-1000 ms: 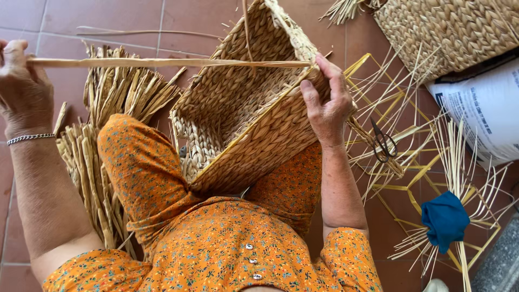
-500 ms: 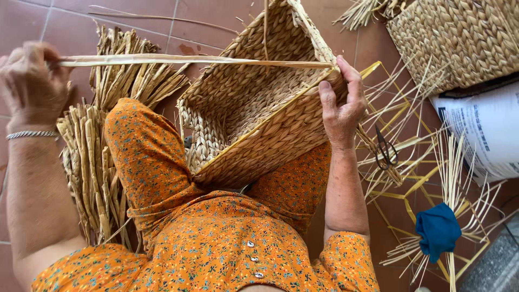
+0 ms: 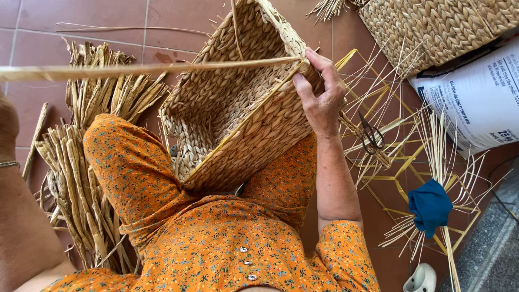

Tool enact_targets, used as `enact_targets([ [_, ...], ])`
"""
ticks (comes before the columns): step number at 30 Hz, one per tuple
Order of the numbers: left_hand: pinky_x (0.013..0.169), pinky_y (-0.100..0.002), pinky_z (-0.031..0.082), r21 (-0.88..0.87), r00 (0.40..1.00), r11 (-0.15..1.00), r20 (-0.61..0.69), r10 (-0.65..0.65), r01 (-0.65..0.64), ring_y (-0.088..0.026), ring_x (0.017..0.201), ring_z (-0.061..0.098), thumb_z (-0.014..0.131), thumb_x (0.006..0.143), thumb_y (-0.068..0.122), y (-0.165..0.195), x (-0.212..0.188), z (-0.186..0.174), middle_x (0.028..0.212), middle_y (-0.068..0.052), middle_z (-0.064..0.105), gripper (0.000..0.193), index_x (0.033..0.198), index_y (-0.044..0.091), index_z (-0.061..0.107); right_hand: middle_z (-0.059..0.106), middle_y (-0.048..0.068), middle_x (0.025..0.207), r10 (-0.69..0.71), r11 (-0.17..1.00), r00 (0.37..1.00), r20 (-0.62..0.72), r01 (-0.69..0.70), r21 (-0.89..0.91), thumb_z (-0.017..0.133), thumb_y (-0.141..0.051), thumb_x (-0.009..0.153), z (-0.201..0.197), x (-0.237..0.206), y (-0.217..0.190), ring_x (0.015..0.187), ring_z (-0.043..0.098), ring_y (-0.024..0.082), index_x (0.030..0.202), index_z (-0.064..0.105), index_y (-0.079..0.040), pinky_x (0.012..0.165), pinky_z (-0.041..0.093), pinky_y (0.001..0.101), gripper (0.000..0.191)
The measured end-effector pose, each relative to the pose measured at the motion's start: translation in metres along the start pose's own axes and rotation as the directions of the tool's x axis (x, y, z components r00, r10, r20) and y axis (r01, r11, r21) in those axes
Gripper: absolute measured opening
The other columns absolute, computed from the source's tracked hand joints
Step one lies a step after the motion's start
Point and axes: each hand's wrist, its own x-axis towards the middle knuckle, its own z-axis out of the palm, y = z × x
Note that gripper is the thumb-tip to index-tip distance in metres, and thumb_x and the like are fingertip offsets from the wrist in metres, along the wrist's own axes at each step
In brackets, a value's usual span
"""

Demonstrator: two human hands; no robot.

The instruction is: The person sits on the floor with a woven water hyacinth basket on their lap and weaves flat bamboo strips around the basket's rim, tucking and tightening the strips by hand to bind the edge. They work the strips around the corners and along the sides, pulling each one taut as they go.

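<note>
The left hand (image 3: 8, 121) is mostly cut off at the left edge; only the wrist with a thin bracelet (image 3: 8, 163) and the forearm show, so its grip cannot be told. A long pale strand (image 3: 146, 69) runs from that edge across to the rim of the woven basket (image 3: 238, 113), which lies tilted on the person's lap, its open mouth facing up and left. The right hand (image 3: 320, 97) is closed on the basket's rim corner where the strand meets it, thumb pressed to the outer wall. The far end of the basket is cut off by the top edge. At the upper right, a second woven basket (image 3: 432, 27) sits partly out of view, touching a white sack (image 3: 476, 97) with dark print. Scissors (image 3: 371, 135) lie among yellow strips (image 3: 394, 178) near a blue cloth (image 3: 430, 205). A bundle of dried reeds (image 3: 81, 162) rests on the reddish-brown tiled floor (image 3: 70, 13).
</note>
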Motion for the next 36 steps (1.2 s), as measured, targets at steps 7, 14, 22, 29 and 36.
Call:
enact_targets([
  [7, 0.085, -0.048, 0.064, -0.916, 0.863, 0.008, 0.375, -0.339, 0.401, -0.036, 0.102, 0.07, 0.03, 0.111, 0.054, 0.098, 0.016, 0.075, 0.114, -0.021, 0.073, 0.06, 0.131, 0.005, 0.058, 0.071, 0.019, 0.13, 0.027, 1.0, 0.998, -0.048, -0.026, 0.014, 0.068, -0.009, 0.093, 0.009, 0.001, -0.011, 0.105, 0.076, 0.019, 0.125, 0.066, -0.004, 0.091, 0.063, 0.0361, 0.032],
  [14, 0.072, -0.044, 0.069, -0.861, 0.86, -0.108, 0.505, -0.072, 0.496, -0.034, 0.087, 0.08, 0.049, 0.104, 0.053, 0.248, 0.037, 0.185, 0.1, -0.024, 0.077, 0.049, 0.102, 0.007, 0.064, 0.068, 0.019, 0.133, 0.131, 0.974, 0.991, -0.013, -0.126, 0.186, 0.071, -0.008, 0.096, 0.008, -0.003, -0.01, 0.112, 0.074, 0.019, 0.127, 0.052, -0.006, 0.096, 0.062, 0.0357, 0.036],
  [22, 0.084, -0.028, 0.062, -0.841, 0.779, 0.155, 0.54, 0.32, 0.519, -0.013, 0.093, 0.069, 0.08, 0.096, 0.011, 0.3, 0.047, 0.198, 0.103, -0.006, 0.071, 0.019, 0.108, 0.005, 0.067, 0.064, 0.019, 0.146, 0.044, 0.976, 0.999, -0.007, -0.041, 0.212, 0.074, -0.003, 0.102, 0.006, -0.004, -0.015, 0.115, 0.069, 0.016, 0.109, 0.046, -0.008, 0.098, 0.062, 0.0304, 0.029],
  [29, 0.082, -0.027, 0.063, -0.779, 0.726, 0.08, 0.612, 0.314, 0.622, -0.012, 0.089, 0.072, 0.085, 0.084, 0.003, 0.297, 0.055, 0.223, 0.096, -0.005, 0.073, 0.027, 0.101, 0.005, 0.064, 0.066, 0.016, 0.141, 0.079, 0.996, 0.997, -0.022, -0.078, 0.04, 0.077, -0.005, 0.095, 0.006, -0.004, -0.016, 0.1, 0.073, 0.013, 0.097, 0.057, -0.009, 0.082, 0.065, 0.0266, 0.021],
  [36, 0.071, -0.026, 0.063, -0.694, 0.628, 0.333, 0.719, 0.297, 0.638, -0.012, 0.079, 0.07, 0.086, 0.082, 0.001, 0.306, 0.067, 0.238, 0.091, -0.005, 0.07, 0.026, 0.099, 0.004, 0.066, 0.063, 0.018, 0.145, 0.034, 0.996, 0.999, 0.012, -0.035, 0.086, 0.075, -0.006, 0.098, 0.005, -0.006, -0.013, 0.117, 0.072, 0.021, 0.107, 0.062, -0.011, 0.098, 0.065, 0.0359, 0.017],
])
